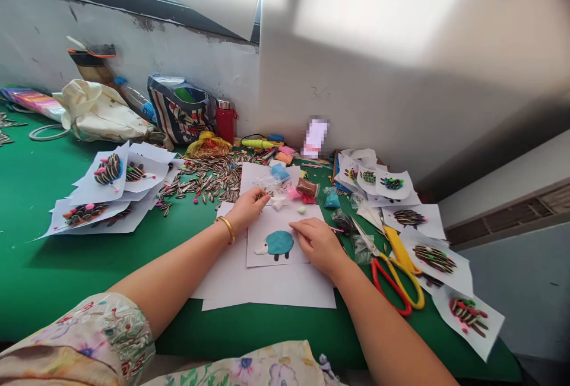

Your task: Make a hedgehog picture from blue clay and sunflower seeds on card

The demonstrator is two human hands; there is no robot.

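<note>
My left hand [250, 208], with a gold bangle at the wrist, has its fingertips pinched together over the top left of a white sheet [258, 258]. What they hold, if anything, I cannot make out. On that sheet lies a flat blue clay hedgehog [279, 243] with a white snout and dark feet. My right hand [318, 242] rests at the sheet's right side, its fingers stretched out close to the hedgehog's back. A small pale green clay lump [301, 210] sits above the hedgehog. Clay packets in brown [307, 188] and blue [280, 172] lie just beyond my hands.
Sunflower seeds [214, 175] are spread behind my left hand. Finished seed hedgehog sheets are stacked at left [104, 175] and right [409, 218]. Red-handled and yellow-handled scissors [392, 282] lie right of my forearm. Bags and a red flask [225, 122] stand by the wall.
</note>
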